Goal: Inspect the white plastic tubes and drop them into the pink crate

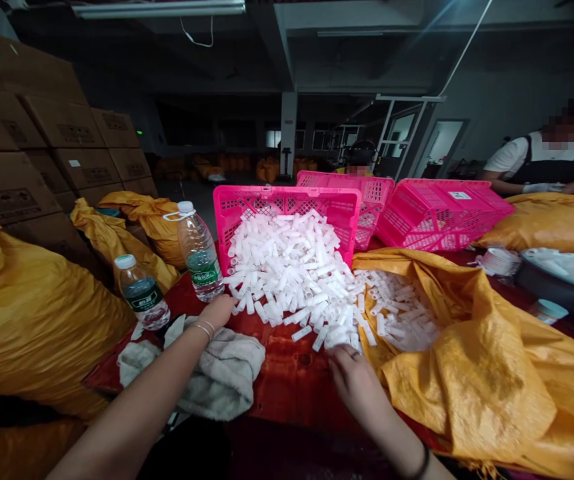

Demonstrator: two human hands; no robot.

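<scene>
Left hand (221,310) rests at the near-left foot of the heap of white tubes (291,273) — fingers loosely curled against the outermost pieces, nothing clearly pinched that we can make out. Right hand (354,373) lies at the heap's near-right foot, fingertips (341,349) touching a few tubes; whether it has closed on one we cannot tell, the fingers hide it. We note the heap spills forward from the tipped pink basket (287,200) onto the red table (291,380), so the tubes lie straight ahead of both hands, between them and slightly beyond. Tubes point every way — no common long axis. More tubes sit in the open yellow sack (467,373) just right of our right hand, which is the nearer to it. A grey cloth (221,377) lies under our left forearm, two water bottles (199,250) beyond.
</scene>
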